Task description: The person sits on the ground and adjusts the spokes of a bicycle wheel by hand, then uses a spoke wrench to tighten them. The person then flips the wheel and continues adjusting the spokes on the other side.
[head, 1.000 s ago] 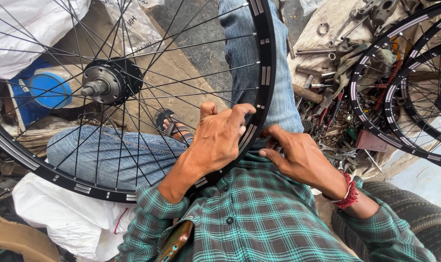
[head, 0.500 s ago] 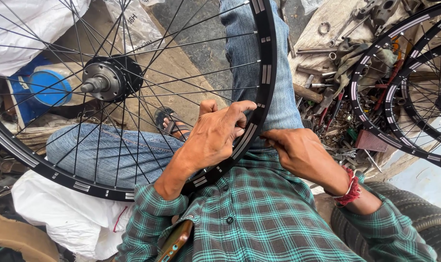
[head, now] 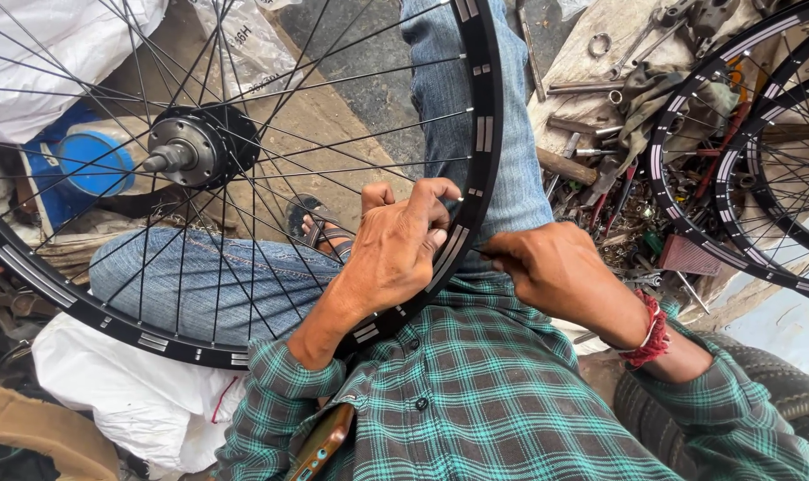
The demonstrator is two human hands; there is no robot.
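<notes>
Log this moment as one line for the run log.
left hand: gripping black wheel rim | right hand: at rim's outer side, pinching something too small to tell | hub: upper left | wheel over lap

Spoked wheel (head: 244, 178) cut off at 12 and 9 o'clock edges, right hand (head: 556, 272) hides whatever small tool its fingertips pinch at the rim, left hand (head: 395, 249) covers rim section at 4 o'clock, tool pile (head: 627, 205) at 2 o'clock too cluttered to identify.
</notes>
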